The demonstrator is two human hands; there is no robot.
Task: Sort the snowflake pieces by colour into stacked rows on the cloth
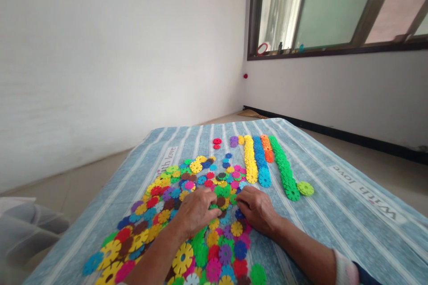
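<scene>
A loose spread of notched plastic discs (pixel 163 217) in many colours lies under and around both hands. My left hand (pixel 197 209) reaches into the middle of it, thumb and fingers bent around a green notched disc (pixel 213 207). Close by on the right, my right hand (pixel 256 207) rests at the spread's edge with its fingers curled down; whatever they hold is hidden. Beyond the right hand run overlapping rows of discs sorted by colour: yellow (pixel 250 160), blue (pixel 259 156), orange (pixel 267 149) and green (pixel 284 169).
A lime-green disc (pixel 305 188) touches the near end of the green row. Purple discs (pixel 233 141) and two red discs (pixel 217 141) lie at the back. A striped blue cloth (pixel 334 213) covers the table. White walls and a window (pixel 334 9) stand behind.
</scene>
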